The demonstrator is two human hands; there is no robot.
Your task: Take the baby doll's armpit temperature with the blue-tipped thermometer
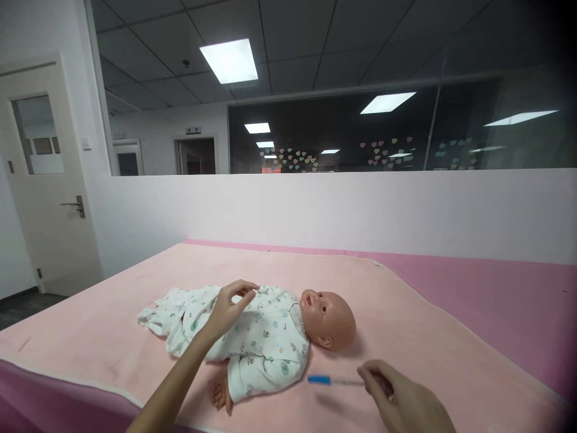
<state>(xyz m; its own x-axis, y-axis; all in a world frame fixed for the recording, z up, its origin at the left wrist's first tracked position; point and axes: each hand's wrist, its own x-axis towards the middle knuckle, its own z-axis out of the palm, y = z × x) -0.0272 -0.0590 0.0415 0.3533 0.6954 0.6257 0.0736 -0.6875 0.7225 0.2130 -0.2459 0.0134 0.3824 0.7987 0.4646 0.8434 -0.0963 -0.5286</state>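
A baby doll [270, 337] in a white patterned sleepsuit lies on its back on a pale pink blanket [406, 325], its bald head [331, 319] to the right. My left hand [229, 307] hovers over the doll's chest with fingers curled together, thumb and fingertips close, touching or just above the suit. My right hand [401, 400] is at the lower right, fingers closed on a thin stick with a blue tip [336, 380]; the tip points left toward the doll's shoulder.
The blanket lies on a darker pink bed cover [496, 288] against a low white partition wall [360, 210]. A white door [45, 180] stands at the left. Dark glass windows with heart stickers run behind the partition.
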